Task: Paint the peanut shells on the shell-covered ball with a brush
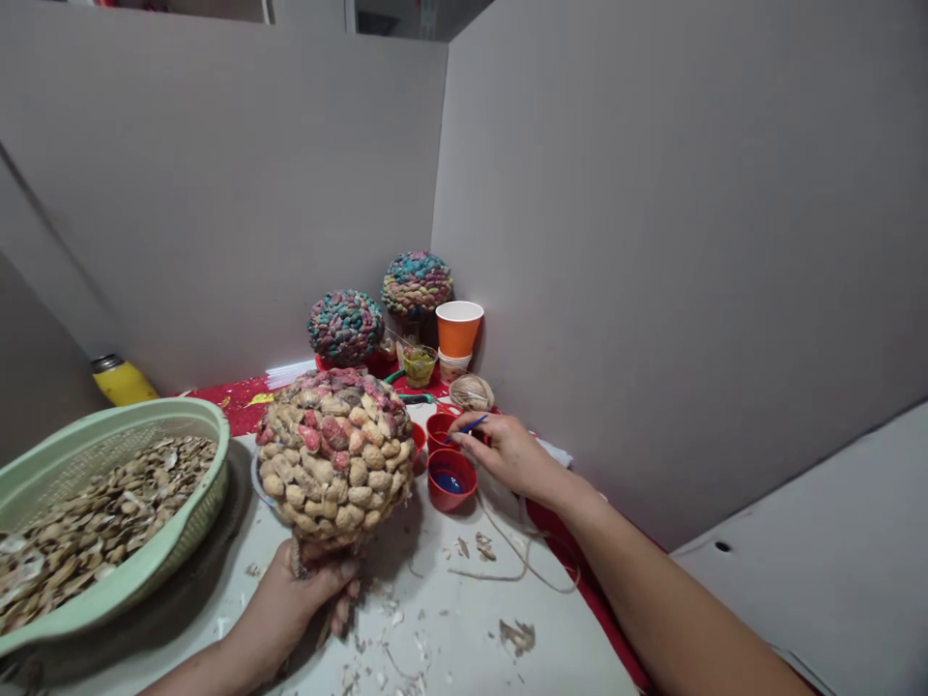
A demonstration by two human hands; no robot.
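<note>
A ball covered in peanut shells [340,464] stands upright on a stem, which my left hand [304,590] grips from below. Pink and dark paint colours the shells over its top; the lower ones are plain tan. In my right hand [504,454] a thin blue paintbrush [474,424] is pinched, its tip down over a red cup [439,426]. Just in front of that stands another red cup [450,483] with dark blue paint inside. A third red cup [419,437] is partly hidden behind the ball.
A green basket [217,425] of shells sits at left, near a yellow bottle [127,382]. Behind are two painted shell balls [346,327], an orange paper cup [459,333] and a twine ball [471,392]. Shell bits and loose twine lie on the white table [435,619]. Grey partitions enclose the back and right.
</note>
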